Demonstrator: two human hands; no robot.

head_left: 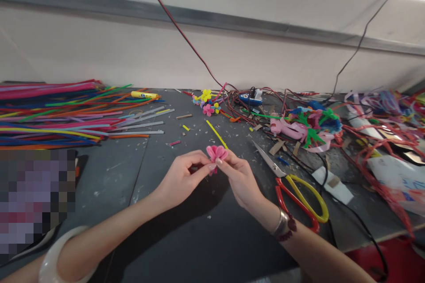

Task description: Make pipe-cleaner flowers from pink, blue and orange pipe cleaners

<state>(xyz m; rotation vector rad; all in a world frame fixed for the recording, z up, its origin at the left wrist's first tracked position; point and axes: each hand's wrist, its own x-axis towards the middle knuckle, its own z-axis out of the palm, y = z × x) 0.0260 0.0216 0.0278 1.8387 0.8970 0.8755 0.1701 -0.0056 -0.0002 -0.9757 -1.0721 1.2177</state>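
Note:
A small pink flower of looped pipe cleaner (217, 152) is held up over the dark table, pinched between both hands. My left hand (186, 177) grips its lower left side with thumb and forefinger. On the other side my right hand (241, 177) pinches the petals from the right. Behind the right fingers a yellow pipe cleaner (215, 133) slants up and to the left; whether the hand holds it I cannot tell. Scissors with red and yellow handles (288, 177) lie partly spread just right of my right hand.
Loose coloured pipe cleaners (59, 115) lie at the left, with a yellow tube (144, 95) on them. Small finished flowers (207, 102), a blue-and-white glue gun (251, 97) and tangled cables sit at the back. Pink and green pieces (305, 128) and plastic bags (398, 177) crowd the right.

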